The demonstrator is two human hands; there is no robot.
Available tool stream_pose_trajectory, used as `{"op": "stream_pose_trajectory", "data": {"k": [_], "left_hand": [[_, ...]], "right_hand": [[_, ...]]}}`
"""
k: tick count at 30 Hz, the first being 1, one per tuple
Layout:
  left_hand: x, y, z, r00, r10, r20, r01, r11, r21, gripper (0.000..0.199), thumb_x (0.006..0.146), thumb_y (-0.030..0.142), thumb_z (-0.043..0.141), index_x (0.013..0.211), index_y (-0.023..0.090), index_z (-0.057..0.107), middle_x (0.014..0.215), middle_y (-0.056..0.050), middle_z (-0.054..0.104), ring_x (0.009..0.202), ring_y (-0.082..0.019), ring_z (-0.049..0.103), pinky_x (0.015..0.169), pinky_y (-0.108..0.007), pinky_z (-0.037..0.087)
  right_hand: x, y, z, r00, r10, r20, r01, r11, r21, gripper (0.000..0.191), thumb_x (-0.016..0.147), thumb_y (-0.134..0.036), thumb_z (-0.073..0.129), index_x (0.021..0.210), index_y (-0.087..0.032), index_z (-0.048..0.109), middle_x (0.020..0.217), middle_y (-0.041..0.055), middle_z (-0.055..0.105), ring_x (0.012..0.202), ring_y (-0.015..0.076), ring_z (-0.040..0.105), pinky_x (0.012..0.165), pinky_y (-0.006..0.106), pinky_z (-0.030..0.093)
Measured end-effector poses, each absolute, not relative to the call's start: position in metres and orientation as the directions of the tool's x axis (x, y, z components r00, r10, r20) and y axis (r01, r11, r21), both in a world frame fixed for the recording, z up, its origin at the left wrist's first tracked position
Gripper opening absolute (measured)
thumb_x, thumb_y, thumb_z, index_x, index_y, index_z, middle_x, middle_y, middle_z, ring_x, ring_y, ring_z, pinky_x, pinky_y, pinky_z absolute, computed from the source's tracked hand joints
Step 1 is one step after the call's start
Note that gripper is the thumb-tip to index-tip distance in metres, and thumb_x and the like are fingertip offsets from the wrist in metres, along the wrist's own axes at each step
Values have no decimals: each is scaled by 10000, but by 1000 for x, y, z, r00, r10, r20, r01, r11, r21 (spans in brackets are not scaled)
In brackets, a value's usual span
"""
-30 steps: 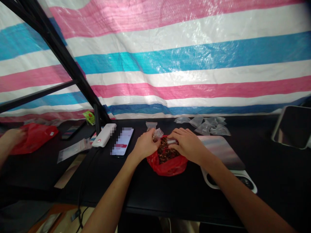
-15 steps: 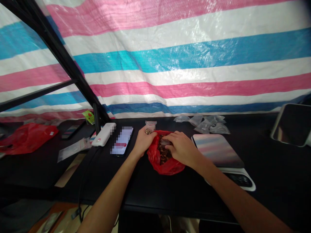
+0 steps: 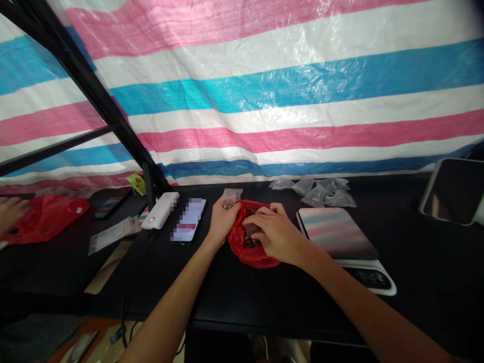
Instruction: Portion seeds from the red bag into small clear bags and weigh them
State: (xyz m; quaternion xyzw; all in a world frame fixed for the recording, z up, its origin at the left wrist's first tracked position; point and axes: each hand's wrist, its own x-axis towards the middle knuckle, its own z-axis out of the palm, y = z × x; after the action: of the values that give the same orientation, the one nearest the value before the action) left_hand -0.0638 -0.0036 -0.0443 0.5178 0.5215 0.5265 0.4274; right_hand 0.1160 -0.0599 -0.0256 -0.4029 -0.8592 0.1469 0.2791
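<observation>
An open red plastic bag [image 3: 260,261] full of small brown pieces stands on the black table [image 3: 227,297]. At its left edge my left hand [image 3: 223,219] is closed around a small clear zip bag [image 3: 233,193] with some small pieces in its bottom. My right hand [image 3: 275,229] reaches into the red bag's mouth, fingers curled over the brown pieces; something dark and brownish shows under the fingers, too unclear to name.
A phone [image 3: 189,219] and white power bank [image 3: 161,209] lie left. Several clear bags [image 3: 325,191] lie behind right, a scale [image 3: 336,232] nearer. Another person's hand [image 3: 11,214] touches a red bag [image 3: 53,217] far left. A dark-screened device [image 3: 451,191] stands far right.
My right hand has shifted slightly left over the brown pieces, its fingers more spread. Another person's hand has come into view at the far left.
</observation>
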Motion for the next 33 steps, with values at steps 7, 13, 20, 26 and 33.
{"op": "stream_pose_trajectory", "data": {"k": [7,13,20,26,33], "left_hand": [[-68,-7,-42,14,893,450,498,-397,771,113,858,291,701,897,197,649,845,-10,660,766,-161,609,721,-270,464],[-65,-14,-38,213,861,461,547,-496,674,227,883,216,676,1107,246,660,1042,-31,750,931,-219,703,832,-329,512],[-62,-17,-38,367,797,480,565,-601,566,268,875,228,691,1138,242,642,1105,-53,731,1055,-268,670,951,-401,473],[-57,-21,-35,297,851,433,411,-523,746,184,851,280,735,1026,238,695,1002,-52,715,946,-248,650,887,-356,480],[-70,-11,-34,169,905,390,372,-425,825,131,892,297,672,980,200,678,915,-43,684,823,-194,618,781,-299,473]], "right_hand": [[131,-49,-24,-334,867,369,634,496,-593,306,901,-111,609,1158,-277,630,1195,22,761,1123,247,668,1033,494,282],[131,-45,-19,-181,793,582,532,577,-620,312,966,-267,645,1272,-272,586,1236,54,728,1159,262,665,1037,455,424],[135,-47,-24,-335,627,704,660,689,-299,369,1049,-174,444,1345,-270,640,1384,89,667,1292,250,606,1105,446,439],[138,-50,-18,-320,639,699,701,656,-279,406,1043,-190,461,1398,-301,623,1451,48,655,1319,252,603,1144,461,414],[141,-48,-15,-247,742,624,761,547,-349,303,959,-224,617,1258,-250,667,1271,75,726,1201,285,623,1057,444,423]]}}
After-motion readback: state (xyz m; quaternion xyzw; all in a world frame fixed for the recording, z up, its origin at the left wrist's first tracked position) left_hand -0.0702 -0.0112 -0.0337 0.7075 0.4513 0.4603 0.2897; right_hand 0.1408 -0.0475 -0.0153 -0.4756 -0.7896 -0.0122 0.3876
